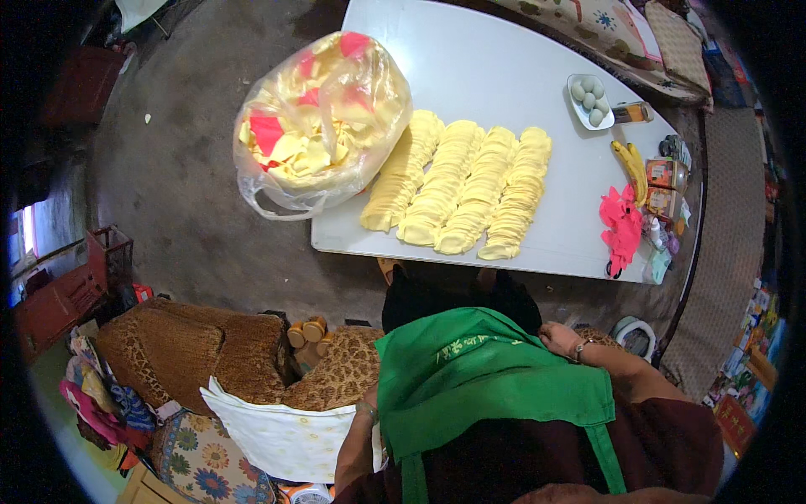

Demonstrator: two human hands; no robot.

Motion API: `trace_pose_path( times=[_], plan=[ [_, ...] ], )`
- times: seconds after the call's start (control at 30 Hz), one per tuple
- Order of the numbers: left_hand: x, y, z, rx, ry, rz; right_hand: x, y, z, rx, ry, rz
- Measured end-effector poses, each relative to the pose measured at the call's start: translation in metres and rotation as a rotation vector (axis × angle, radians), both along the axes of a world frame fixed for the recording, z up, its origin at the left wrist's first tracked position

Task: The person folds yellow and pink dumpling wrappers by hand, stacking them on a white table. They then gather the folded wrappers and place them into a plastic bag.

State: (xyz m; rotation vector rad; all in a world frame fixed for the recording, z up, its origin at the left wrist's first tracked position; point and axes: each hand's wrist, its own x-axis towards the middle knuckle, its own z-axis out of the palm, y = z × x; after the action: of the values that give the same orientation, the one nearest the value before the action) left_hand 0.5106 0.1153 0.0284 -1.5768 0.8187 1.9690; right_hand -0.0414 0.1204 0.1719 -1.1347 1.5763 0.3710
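Note:
Below the table's near edge, my right hand (559, 340) lies beside the edge of the green apron (485, 372) with its fingers bent; whether it grips anything is unclear. My left hand (368, 400) is low at my left side by a white cloth (283, 428), mostly hidden by the apron. On the white table (478, 69), four rows of thin overlapping yellow pieces (442, 183) lie side by side. A clear plastic bag (324, 126) full of yellow and pink-red pieces stands left of them, partly past the table's edge.
At the table's right sit a dish of greenish eggs (589, 101), a glass cup (631, 113), bananas (631, 169), pink pieces (621, 227) and orange-labelled jars (662, 189). A brown sofa (201, 346) with leopard-print covers is behind me, and a white-rimmed bucket (635, 337) on the floor.

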Motion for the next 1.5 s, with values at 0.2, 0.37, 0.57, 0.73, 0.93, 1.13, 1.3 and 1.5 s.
trace_pose_path(
  times=[0.2,0.37,0.57,0.73,0.93,1.13,1.3,1.5],
  plan=[
    [-0.022,-0.056,0.048,-0.063,0.039,0.01,0.026,-0.007,0.075,0.149,-0.074,-0.337],
    [-0.027,-0.103,0.077,-0.149,0.07,-0.029,0.06,0.011,0.107,0.097,-0.065,-0.543],
    [-0.033,-0.171,0.125,-0.364,-0.153,-0.136,0.042,0.004,0.109,-0.04,0.052,-0.669],
    [-0.071,-0.31,0.159,-1.358,-0.214,0.476,0.002,-0.114,0.088,-0.461,0.142,-0.262],
    [-0.154,-0.43,0.2,-1.296,-0.356,0.608,0.077,-0.408,0.106,-1.191,-0.159,0.311],
    [-0.172,-0.456,0.178,-1.155,0.052,1.123,0.145,-0.52,0.057,-1.557,0.101,0.834],
    [-0.17,-0.456,0.226,-0.848,0.553,1.582,0.147,-0.54,0.041,-1.146,0.259,0.802],
    [-0.156,-0.447,0.242,-0.601,0.789,1.51,0.132,-0.539,0.059,-0.708,-0.118,0.292]
  ],
)
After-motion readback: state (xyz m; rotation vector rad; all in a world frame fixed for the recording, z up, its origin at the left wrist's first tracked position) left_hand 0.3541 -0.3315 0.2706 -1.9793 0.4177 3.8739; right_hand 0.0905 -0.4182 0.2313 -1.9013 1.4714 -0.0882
